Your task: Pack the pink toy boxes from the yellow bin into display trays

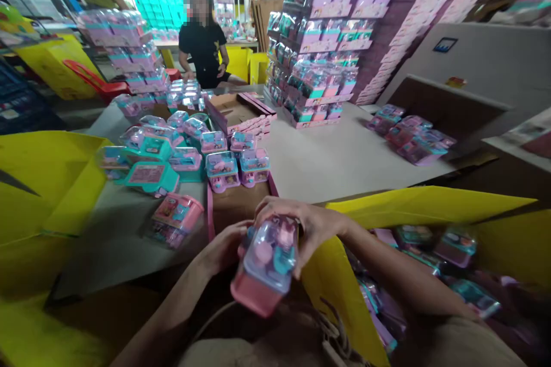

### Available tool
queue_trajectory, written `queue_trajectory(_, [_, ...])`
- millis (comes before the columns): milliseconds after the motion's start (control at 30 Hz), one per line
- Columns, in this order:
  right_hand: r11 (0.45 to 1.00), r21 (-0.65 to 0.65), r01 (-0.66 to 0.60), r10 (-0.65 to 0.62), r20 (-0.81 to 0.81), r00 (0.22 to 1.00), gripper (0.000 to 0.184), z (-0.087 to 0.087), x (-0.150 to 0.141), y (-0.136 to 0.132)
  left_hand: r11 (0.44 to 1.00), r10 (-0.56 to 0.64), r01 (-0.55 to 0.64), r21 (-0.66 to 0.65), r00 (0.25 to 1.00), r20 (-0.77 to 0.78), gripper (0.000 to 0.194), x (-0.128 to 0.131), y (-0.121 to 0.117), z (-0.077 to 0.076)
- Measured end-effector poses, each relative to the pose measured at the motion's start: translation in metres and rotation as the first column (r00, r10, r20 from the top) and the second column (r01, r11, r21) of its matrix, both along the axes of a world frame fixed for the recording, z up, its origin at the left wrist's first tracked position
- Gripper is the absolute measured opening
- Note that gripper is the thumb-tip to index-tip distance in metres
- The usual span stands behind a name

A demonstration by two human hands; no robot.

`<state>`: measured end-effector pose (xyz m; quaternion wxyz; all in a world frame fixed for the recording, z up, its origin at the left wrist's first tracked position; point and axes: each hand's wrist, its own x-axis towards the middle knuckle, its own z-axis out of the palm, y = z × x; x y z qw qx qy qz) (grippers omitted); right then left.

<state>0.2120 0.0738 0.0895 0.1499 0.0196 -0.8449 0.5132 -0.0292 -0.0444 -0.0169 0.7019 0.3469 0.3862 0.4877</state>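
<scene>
Close to my body, both hands are closed around a toy box (269, 264) with a coral-pink base and a clear plastic cover; small pink and teal pieces show inside. My right hand (303, 226) wraps over its top end and right side. On the box's left side, my left hand (228, 246) grips with its fingers partly hidden behind it. Just beyond lies a pink-edged cardboard tray (232, 206) with several lilac toy boxes (221, 171) standing in its far part. A pink toy box (177, 215) lies tipped to the tray's left.
Loose teal and pink toy boxes (150, 175) crowd the table's left side. Empty stacked trays (241, 112) lie behind. Tall stacks of filled trays (318, 69) stand at the back. A yellow bin (422, 200) with more boxes is at my right. A person (204, 49) sits across the table.
</scene>
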Motion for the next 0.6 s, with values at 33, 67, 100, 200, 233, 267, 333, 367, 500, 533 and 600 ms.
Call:
queue_trajectory(33, [0.994, 0.024, 0.106, -0.106, 0.016, 0.994, 0.084, -0.004, -0.005, 0.005, 0.996, 0.074, -0.072, 0.053, 0.996, -0.040, 0.053, -0.003, 0.008, 0.003])
queue_trajectory(67, [0.971, 0.061, 0.230, -0.232, 0.023, 0.972, 0.079, -0.010, -0.011, 0.012, 0.984, 0.143, -0.133, 0.119, 0.987, -0.077, 0.061, -0.007, 0.015, 0.005])
queue_trajectory(100, [0.934, 0.106, 0.342, -0.345, 0.011, 0.939, 0.076, -0.018, -0.017, 0.020, 0.967, 0.193, -0.166, 0.194, 0.972, -0.132, 0.072, -0.010, 0.021, 0.006])
queue_trajectory(200, [0.850, 0.207, 0.485, -0.485, -0.054, 0.873, 0.078, -0.048, -0.033, 0.048, 0.913, 0.299, -0.127, 0.388, 0.854, -0.425, 0.105, -0.013, 0.036, -0.001])
queue_trajectory(233, [0.834, 0.215, 0.508, -0.515, -0.028, 0.857, 0.076, -0.058, -0.035, 0.057, 0.906, 0.332, -0.112, 0.409, 0.786, -0.522, 0.109, -0.011, 0.040, -0.006])
queue_trajectory(267, [0.812, 0.212, 0.544, -0.564, 0.039, 0.825, 0.069, -0.065, -0.036, 0.065, 0.901, 0.368, -0.119, 0.417, 0.720, -0.588, 0.106, -0.009, 0.043, -0.012])
queue_trajectory(333, [0.748, 0.206, 0.631, -0.664, 0.249, 0.705, 0.049, -0.077, -0.030, 0.077, 0.884, 0.435, -0.168, 0.437, 0.639, -0.634, 0.094, -0.006, 0.049, -0.024])
queue_trajectory(367, [0.722, 0.211, 0.659, -0.684, 0.359, 0.635, 0.042, -0.081, -0.025, 0.080, 0.878, 0.452, -0.183, 0.443, 0.623, -0.639, 0.090, -0.005, 0.052, -0.029])
queue_trajectory(500, [0.776, 0.233, 0.586, -0.585, 0.613, 0.531, 0.025, -0.094, -0.005, 0.070, 0.862, 0.486, -0.212, 0.460, 0.604, -0.632, 0.088, -0.001, 0.074, -0.040])
queue_trajectory(533, [0.786, 0.240, 0.569, -0.569, 0.640, 0.516, 0.028, -0.097, -0.003, 0.065, 0.856, 0.494, -0.214, 0.470, 0.605, -0.624, 0.088, 0.002, 0.080, -0.042])
queue_trajectory(600, [0.786, 0.262, 0.560, -0.570, 0.658, 0.492, 0.036, -0.101, -0.005, 0.056, 0.835, 0.520, -0.206, 0.510, 0.596, -0.611, 0.089, 0.009, 0.092, -0.046])
